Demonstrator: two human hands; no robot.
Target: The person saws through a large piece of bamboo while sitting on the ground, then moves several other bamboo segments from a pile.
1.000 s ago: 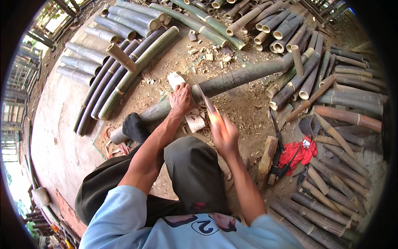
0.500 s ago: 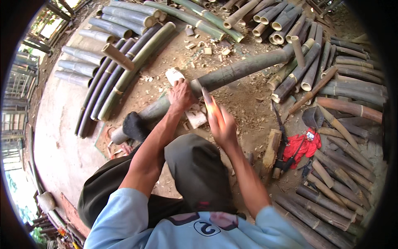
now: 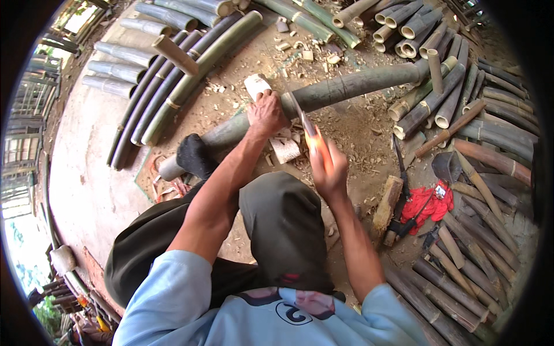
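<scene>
A thick grey-green bamboo pole [image 3: 346, 89] lies slantwise across the ground in front of me. My left hand [image 3: 268, 113] is closed over it from above, just left of the saw. In my right hand [image 3: 330, 168] is the orange handle of a hand saw [image 3: 307, 122]. Its narrow blade lies against the pole close to a pale ring, right beside my left fingers; how deep it sits I cannot tell. My dark-covered foot [image 3: 195, 155] presses on the pole's near left end. Pale split bamboo pieces [image 3: 285, 150] lie under and beyond the pole.
Long bamboo poles [image 3: 202, 75] lie at the left. Cut bamboo tubes [image 3: 398, 34] are stacked at the far right, with more bamboo lengths [image 3: 450, 288] along the right side. A red cloth [image 3: 427, 206] and a wooden block [image 3: 387, 202] lie nearby. Chips litter the dirt floor.
My right hand has drawn the saw back toward me, and more of its blade shows. My left hand keeps its place on the pole. The whole view has shifted slightly.
</scene>
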